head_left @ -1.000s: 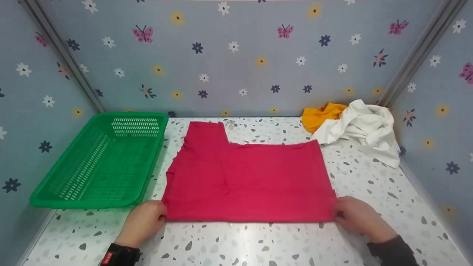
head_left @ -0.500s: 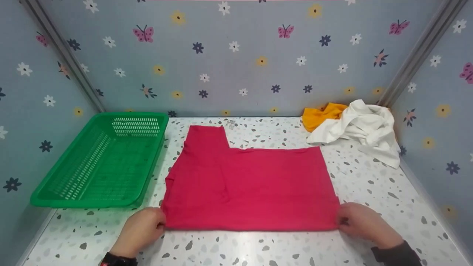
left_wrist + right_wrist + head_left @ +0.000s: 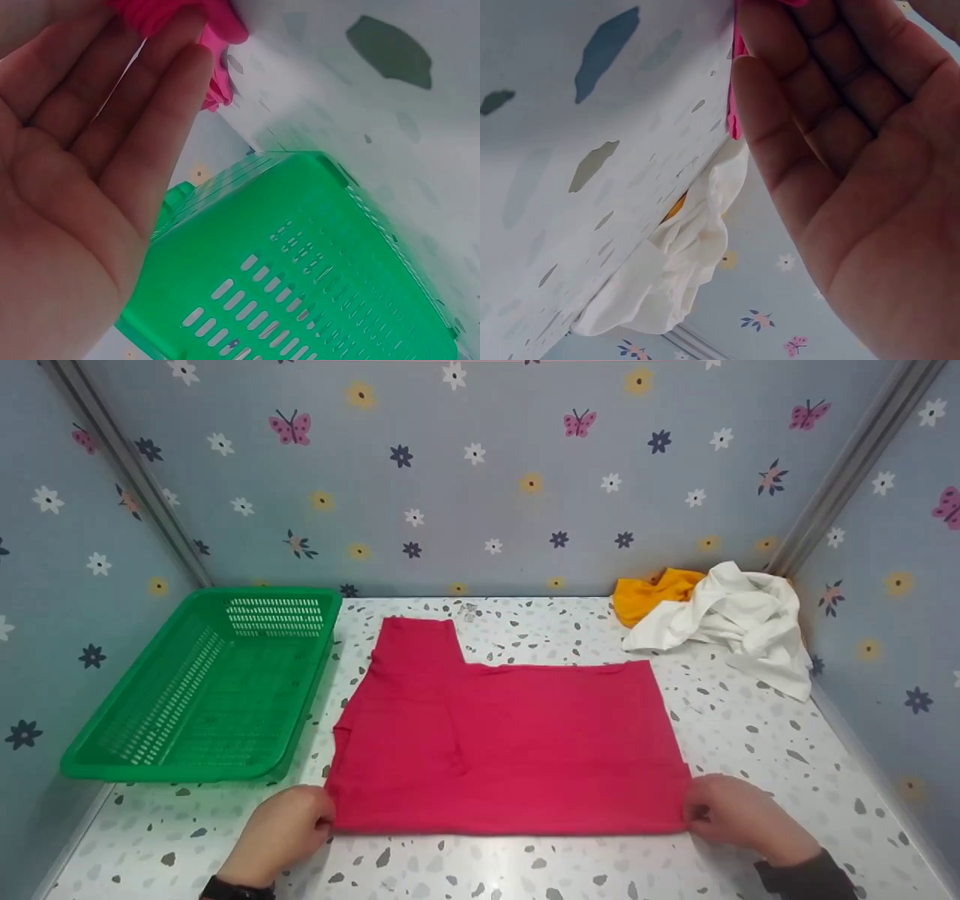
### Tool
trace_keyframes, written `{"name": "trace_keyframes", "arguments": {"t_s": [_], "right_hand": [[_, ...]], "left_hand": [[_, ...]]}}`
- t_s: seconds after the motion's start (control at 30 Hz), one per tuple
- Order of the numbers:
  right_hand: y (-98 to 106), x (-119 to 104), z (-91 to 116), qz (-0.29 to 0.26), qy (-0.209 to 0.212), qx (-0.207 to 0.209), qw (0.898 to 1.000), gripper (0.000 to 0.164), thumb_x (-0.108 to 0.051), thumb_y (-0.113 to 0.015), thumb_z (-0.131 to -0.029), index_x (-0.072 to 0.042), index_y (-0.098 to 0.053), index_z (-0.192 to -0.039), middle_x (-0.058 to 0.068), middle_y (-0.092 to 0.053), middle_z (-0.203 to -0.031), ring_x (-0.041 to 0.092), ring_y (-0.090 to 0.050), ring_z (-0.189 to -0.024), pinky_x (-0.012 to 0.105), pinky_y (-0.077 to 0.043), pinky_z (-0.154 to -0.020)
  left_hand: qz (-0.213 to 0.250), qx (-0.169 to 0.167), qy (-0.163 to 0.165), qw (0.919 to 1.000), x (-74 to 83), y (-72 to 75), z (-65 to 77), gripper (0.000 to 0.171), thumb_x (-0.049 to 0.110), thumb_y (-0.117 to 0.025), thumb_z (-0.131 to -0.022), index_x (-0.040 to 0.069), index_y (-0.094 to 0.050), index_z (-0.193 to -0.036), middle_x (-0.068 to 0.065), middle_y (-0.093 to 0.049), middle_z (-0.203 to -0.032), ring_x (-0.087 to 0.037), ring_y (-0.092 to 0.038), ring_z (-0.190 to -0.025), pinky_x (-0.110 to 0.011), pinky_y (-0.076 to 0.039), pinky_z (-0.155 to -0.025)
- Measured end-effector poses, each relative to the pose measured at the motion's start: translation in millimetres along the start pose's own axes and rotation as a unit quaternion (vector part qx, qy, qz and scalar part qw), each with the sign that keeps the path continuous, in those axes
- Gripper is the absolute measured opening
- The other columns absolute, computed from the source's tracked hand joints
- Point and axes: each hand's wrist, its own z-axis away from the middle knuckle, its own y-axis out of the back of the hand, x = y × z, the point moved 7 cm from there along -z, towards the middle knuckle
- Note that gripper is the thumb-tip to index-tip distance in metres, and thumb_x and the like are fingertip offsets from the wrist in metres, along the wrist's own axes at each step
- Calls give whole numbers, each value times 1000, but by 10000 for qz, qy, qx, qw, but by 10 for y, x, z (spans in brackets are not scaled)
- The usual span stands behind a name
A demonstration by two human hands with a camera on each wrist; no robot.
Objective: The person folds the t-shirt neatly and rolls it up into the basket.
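A red-pink garment (image 3: 510,735), partly folded, lies flat on the speckled table, with one narrow part sticking out at its back left. My left hand (image 3: 289,825) pinches its front left corner; in the left wrist view the fingers (image 3: 161,112) meet bunched pink cloth (image 3: 217,30). At the front right corner my right hand (image 3: 739,817) pinches the cloth too. The right wrist view shows that hand's fingers (image 3: 772,127) at the pink edge (image 3: 736,112), the pinch itself mostly out of frame.
A green plastic basket (image 3: 300,720) with slotted walls stands on the left, near my left hand. At the back right, a crumpled white cloth (image 3: 750,615) lies against an orange cloth (image 3: 652,596). Flower-patterned walls (image 3: 480,495) enclose the table (image 3: 495,862) at back and sides.
Both hands have drawn the garment a little toward the front of the table, still holding its front corners. Its back right corner has slid off the white cloth's edge.
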Motion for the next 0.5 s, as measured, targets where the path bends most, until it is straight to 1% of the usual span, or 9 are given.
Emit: {"name": "trace_keyframes", "arguments": {"t_s": [0.17,0.3,0.37,0.43,0.5], "right_hand": [[-24,5,-11,-90,-46,-178,9998,21,-12,-70,-70,-27,-57,-65,-19,-46,-63,3,-42,-59,26,-39,-57],[-42,18,-11,-100,-129,-291,9994,19,-15,-71,-71,-28,-58,-66,-19,-46,-63,2,-43,-60,26,-40,-57],[-47,27,-10,-194,-217,-387,9988,18,-17,-71,-72,-29,-59,-66,-19,-48,-64,2,-44,-60,27,-40,-58],[-40,46,-6,-318,-379,-502,9975,16,-21,-72,-73,-29,-60,-67,-19,-49,-65,2,-45,-61,27,-41,-58],[-9,60,-4,-390,-508,-562,9964,14,-24,-73,-74,-29,-61,-67,-18,-50,-64,3,-45,-60,27,-40,-57]], "left_hand": [[80,-73,-24,9999,-9,9,22,26,1,-65,-66,24,-58,-55,17,-45,-59,-4,-42,-57,-26,-40,-55],[185,-225,78,9995,-25,8,29,24,4,-67,-68,23,-59,-57,16,-46,-60,-6,-43,-58,-27,-40,-55],[261,-307,116,9991,-32,8,31,23,10,-70,-70,23,-58,-57,15,-45,-59,-6,-42,-57,-27,-39,-54],[341,-366,148,9986,-41,9,28,24,20,-74,-72,24,-56,-57,15,-44,-57,-6,-41,-55,-26,-37,-53],[368,-406,111,9984,-40,14,16,26,30,-74,-73,26,-54,-56,15,-43,-55,-5,-40,-53,-25,-35,-51]]}}
